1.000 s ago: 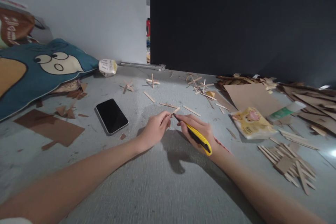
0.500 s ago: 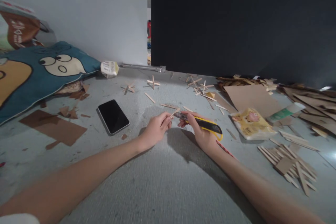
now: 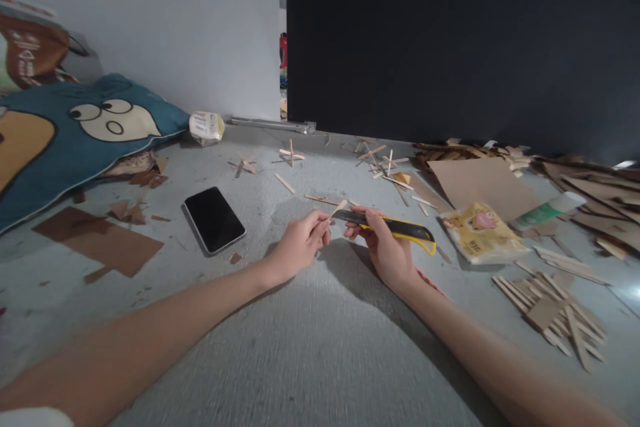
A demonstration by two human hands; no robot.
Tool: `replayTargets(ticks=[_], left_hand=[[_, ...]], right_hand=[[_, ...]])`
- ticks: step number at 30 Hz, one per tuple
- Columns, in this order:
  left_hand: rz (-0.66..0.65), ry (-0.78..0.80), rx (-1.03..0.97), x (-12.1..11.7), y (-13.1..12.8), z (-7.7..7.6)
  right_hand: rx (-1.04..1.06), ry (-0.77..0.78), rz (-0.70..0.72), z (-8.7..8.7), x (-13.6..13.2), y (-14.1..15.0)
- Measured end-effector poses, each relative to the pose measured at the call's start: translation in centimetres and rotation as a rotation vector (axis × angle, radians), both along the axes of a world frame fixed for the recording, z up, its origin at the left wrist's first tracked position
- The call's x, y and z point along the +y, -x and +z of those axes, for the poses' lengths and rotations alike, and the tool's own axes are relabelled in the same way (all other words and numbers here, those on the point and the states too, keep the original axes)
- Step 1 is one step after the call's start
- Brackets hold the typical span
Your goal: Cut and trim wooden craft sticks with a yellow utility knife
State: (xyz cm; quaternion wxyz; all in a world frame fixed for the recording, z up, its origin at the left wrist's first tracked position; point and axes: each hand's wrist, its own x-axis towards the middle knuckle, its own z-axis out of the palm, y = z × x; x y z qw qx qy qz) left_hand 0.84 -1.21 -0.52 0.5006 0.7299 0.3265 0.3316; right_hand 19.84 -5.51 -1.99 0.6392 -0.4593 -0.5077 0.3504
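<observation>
Between the fingertips of my left hand (image 3: 300, 243) is a short wooden stick (image 3: 339, 208), its free end pointing up and away from me. My right hand (image 3: 387, 250) is wrapped round a yellow and black utility knife (image 3: 407, 229). The knife's front end points left and lies close beside the stick; whether the blade touches the wood I cannot tell. Both hands are just above the grey surface (image 3: 300, 347). Beyond them lie several loose sticks (image 3: 285, 183) and a small piece of crossed sticks (image 3: 291, 153).
To the left are a black-screened phone (image 3: 215, 220), brown cardboard (image 3: 100, 240) and a blue cushion (image 3: 90, 140). On the right lie a yellow packet (image 3: 483, 232), a green and white tube (image 3: 547, 211) and a pile of sticks (image 3: 555, 313). A black panel (image 3: 460, 40) stands behind.
The knife's handle end has swung slightly to the right and now lies flatter in my right hand. The stick in my left hand has tipped a little more upright.
</observation>
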Motion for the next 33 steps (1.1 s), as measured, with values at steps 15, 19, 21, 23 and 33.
replayTargets(ticks=[15,19,21,23,33], left_hand=[[0.086,-0.153,0.121,0.1,0.2,0.0],[0.097,-0.226,0.175,0.3,0.3,0.0],[0.108,-0.240,0.190,0.4,0.3,-0.2],[0.119,-0.236,0.201,0.5,0.3,-0.3],[0.094,-0.158,0.152,0.3,0.3,-0.1]], right_hand=[[-0.733,-0.494,0.017,0.4,-1.0,-0.1],[-0.752,-0.487,0.041,0.7,-1.1,-0.1],[-0.786,-0.460,0.089,0.9,-1.2,0.0],[-0.829,-0.446,0.135,1.1,-1.4,0.3],[-0.486,-0.207,-0.001,1.8,-1.1,0.9]])
